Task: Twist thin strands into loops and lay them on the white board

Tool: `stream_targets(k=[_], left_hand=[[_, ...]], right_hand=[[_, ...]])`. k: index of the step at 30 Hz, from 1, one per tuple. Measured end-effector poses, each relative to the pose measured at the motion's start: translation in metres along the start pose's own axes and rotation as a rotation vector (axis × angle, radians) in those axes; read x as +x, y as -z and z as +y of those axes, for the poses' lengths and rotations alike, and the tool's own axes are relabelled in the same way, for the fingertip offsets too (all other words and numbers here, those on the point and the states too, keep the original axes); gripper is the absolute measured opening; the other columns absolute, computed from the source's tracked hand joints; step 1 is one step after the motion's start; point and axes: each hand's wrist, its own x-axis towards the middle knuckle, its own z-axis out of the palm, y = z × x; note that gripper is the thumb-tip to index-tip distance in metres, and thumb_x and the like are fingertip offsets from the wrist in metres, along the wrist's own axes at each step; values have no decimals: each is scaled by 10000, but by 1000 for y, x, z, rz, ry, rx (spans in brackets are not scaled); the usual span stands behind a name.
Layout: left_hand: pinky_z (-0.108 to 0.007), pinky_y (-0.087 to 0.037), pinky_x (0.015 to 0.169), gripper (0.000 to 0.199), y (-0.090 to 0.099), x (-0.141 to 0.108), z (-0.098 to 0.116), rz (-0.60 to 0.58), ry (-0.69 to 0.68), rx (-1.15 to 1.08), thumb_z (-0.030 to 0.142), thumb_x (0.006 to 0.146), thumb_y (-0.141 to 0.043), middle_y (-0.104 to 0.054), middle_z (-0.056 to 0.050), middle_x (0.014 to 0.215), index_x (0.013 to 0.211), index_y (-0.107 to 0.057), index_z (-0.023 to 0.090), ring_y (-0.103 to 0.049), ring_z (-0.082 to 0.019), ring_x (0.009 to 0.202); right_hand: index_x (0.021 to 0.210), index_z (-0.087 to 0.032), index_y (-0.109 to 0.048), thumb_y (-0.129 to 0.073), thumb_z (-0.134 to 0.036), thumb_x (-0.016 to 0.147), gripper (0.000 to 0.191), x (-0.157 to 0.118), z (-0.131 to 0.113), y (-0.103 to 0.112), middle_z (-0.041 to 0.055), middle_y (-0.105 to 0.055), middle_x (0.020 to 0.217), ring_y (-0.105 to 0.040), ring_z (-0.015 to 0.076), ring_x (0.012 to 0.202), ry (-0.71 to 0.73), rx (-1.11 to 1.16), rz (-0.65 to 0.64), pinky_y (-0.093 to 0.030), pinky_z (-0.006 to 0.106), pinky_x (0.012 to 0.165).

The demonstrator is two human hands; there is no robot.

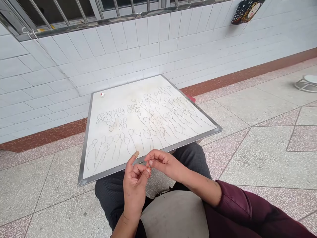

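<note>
My left hand (pixel 135 186) is pinched at thumb and fingers over the near edge of a white board-like table, its index finger, with a tan wrap on the tip, pointing up. My right hand (pixel 166 162) pinches at the same spot, fingertips nearly touching the left ones. Between them is a thin wire (pixel 148 166), mostly hidden by the fingers; a fine strand hangs below toward my lap. On the table lie many thin wire pieces: looped ones with long tails (pixel 127 141) along the front and right, and figure-eight ones (pixel 123 123) at the left middle.
The table (pixel 114 89) has a grey metal rim and stands over my knees, close to a white tiled wall (pixel 138 59). A small white and red object (pixel 102 95) sits at its far left corner. A round white stool (pixel 308 82) stands far right; a dark dotted basket (pixel 246 11) hangs above.
</note>
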Motion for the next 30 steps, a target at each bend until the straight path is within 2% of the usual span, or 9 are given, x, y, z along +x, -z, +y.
stream_targets(k=[7, 13, 21, 25, 27, 29, 30], left_hand=[[-302, -497, 634, 593, 1, -1, -3, -53, -32, 103, 329, 809, -757, -625, 37, 689, 1369, -575, 254, -583, -158, 651], [-305, -495, 626, 555, 2, -1, -5, -39, -63, 169, 286, 784, -757, -621, 41, 673, 1323, -629, 268, -575, -151, 607], [-309, -495, 630, 529, 2, -1, -5, -11, -75, 192, 259, 784, -733, -618, 37, 661, 1305, -646, 263, -570, -155, 602], [-309, -491, 626, 486, 4, 2, -10, 21, -69, 186, 287, 793, -739, -607, 39, 659, 1273, -664, 264, -561, -153, 592], [-312, -494, 630, 508, 6, 4, -12, 3, -63, 189, 297, 796, -745, -620, 34, 678, 1294, -651, 271, -568, -157, 599], [-316, -499, 638, 562, 10, 6, -12, -33, -67, 198, 295, 795, -750, -634, 31, 693, 1341, -619, 280, -577, -161, 610], [-317, -501, 642, 590, 11, 7, -13, -50, -71, 204, 294, 795, -749, -637, 31, 696, 1366, -599, 285, -579, -163, 613]], right_hand=[[875, -205, -676, -712, -343, 856, 144, 2, -3, 6, -22, -661, 778, -597, 119, 714, -57, -66, -32, -477, 268, 702], [807, -209, -634, -695, -253, 805, 75, 0, -1, -2, -61, -569, 649, -506, 96, 603, -57, -118, 19, -396, 231, 586], [787, -208, -622, -672, -249, 799, 66, 0, 5, -6, -51, -599, 667, -546, 107, 620, -52, -93, 58, -426, 244, 607], [775, -211, -622, -671, -246, 813, 71, 2, 15, -11, -44, -613, 705, -540, 105, 628, -10, -182, 144, -425, 243, 608], [802, -212, -625, -649, -250, 853, 67, 2, 15, -9, -42, -612, 718, -547, 107, 641, 0, -229, 107, -436, 243, 614], [929, -226, -641, -630, -239, 890, 43, 4, 10, -2, -21, -636, 796, -582, 131, 720, 53, -325, 51, -470, 252, 634], [1019, -235, -641, -628, -221, 900, 121, 4, 7, 2, 3, -654, 884, -600, 150, 803, 116, -409, 33, -493, 264, 662]])
